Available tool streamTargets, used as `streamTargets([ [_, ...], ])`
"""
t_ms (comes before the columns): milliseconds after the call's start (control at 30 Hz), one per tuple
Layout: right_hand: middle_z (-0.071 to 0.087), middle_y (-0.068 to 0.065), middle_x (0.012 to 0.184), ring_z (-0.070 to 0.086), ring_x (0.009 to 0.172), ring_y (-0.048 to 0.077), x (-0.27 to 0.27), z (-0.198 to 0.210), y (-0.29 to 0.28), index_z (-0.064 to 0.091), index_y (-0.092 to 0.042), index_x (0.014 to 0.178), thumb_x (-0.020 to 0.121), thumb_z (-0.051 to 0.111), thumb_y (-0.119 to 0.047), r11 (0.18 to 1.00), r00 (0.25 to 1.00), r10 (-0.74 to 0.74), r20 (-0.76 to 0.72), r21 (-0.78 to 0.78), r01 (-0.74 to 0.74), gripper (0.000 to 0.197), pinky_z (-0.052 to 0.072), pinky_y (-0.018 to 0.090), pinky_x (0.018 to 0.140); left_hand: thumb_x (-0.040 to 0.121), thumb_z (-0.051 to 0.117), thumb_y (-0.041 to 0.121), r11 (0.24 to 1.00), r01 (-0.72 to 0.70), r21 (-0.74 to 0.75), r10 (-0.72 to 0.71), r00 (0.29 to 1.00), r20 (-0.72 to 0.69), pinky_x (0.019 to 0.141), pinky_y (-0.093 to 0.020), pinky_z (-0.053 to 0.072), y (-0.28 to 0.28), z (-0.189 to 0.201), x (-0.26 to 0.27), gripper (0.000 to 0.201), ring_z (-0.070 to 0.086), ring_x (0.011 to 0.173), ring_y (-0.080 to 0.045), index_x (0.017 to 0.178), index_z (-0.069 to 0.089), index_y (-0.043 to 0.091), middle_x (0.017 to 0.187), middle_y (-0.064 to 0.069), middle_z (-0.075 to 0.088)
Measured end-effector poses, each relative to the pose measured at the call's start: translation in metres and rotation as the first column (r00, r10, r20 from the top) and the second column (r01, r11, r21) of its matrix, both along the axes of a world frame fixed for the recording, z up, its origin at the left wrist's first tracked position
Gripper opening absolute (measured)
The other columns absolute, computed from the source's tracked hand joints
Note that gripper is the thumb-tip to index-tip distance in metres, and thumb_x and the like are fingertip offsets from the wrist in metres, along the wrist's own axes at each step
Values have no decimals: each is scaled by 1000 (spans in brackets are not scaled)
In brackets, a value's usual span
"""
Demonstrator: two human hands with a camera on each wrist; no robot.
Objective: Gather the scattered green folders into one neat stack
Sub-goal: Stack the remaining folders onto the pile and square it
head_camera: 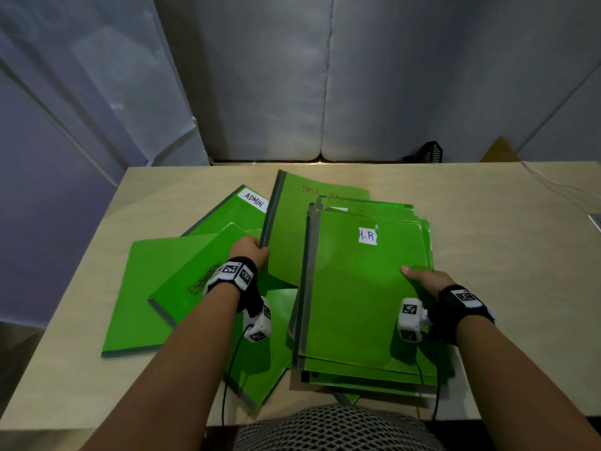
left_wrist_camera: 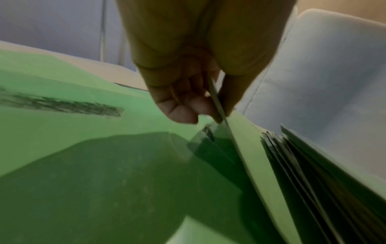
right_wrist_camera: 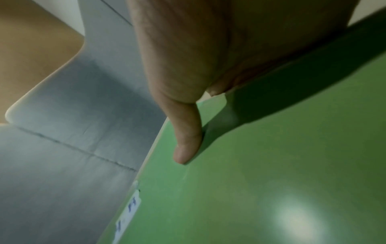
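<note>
The left hand [head_camera: 250,252] pinched the spine of the tilted "TASK" folder [head_camera: 292,229] at centre. The right hand [head_camera: 426,281] gripped the right edge of the stack [head_camera: 364,297], thumb on its "H.R" top folder; other folders [head_camera: 153,288] lay scattered left.

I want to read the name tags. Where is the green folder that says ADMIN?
In the head view, the green plastic folder with the white ADMIN label lies at the table's far left, tucked under the other green folders, beyond the left hand.

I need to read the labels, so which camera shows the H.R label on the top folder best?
The head view: the H.R label faces the camera and reads clearly. The right wrist view catches it edge-on and blurred beyond the right hand. The left wrist view misses it.
</note>
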State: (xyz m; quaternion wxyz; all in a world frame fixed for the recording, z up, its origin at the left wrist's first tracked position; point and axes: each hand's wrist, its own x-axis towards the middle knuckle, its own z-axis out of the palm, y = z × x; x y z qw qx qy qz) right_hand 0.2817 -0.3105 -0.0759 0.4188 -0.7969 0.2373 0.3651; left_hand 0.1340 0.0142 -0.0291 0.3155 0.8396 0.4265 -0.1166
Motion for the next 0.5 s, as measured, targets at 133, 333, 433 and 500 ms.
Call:
streamTargets([
  [133, 56, 27, 124, 60, 99, 48, 0, 2, 6, 41, -4, 139, 70, 82, -45, 1000, 1000, -4, -16, -22, 4, 90, 53, 62, 75, 90, 62, 15, 919, 35, -393, -154, 949, -276, 50, -19, 54, 8, 8, -23, 26, 62, 41, -9, 67, 63, 6, 46, 0, 65],
  [333, 58, 27, 124, 60, 104, 47, -4, 7, 12, 42, -2, 137, 65, 85, -41, 997, 998, 63, -12, -48, -64, 93, 48, 64, 90, 95, 57, 27, 856, -68, -513, -225, 844, -487, 67, -26, 50, -3, -1, -59, 29, 64, 89, -21, 103, 64, -1, 93, -6, 65],
  [433, 54, 26, 134, 57, 111, 45, -6, 11, 14, 39, -3, 143, 74, 80, -41, 992, 994, 103, 25, -81, -101, 89, 48, 59, 94, 84, 65, 49, 991, -128, -47, 89, 867, -491, 101, -38, 44, 2, -11, -78, 70, 50, 127, -31, 134, 49, 3, 135, -15, 52],
  [500, 53, 26, 134, 57, 110, 45, -7, 13, 14, 38, -3, 143, 76, 78, -42, 991, 994, 108, 12, -75, -107, 87, 49, 57, 91, 89, 59, 42, 956, -245, 163, 294, 816, -498, 112, -43, 28, 7, -12, -95, 70, 36, 136, -36, 139, 40, -3, 149, -21, 33],
])
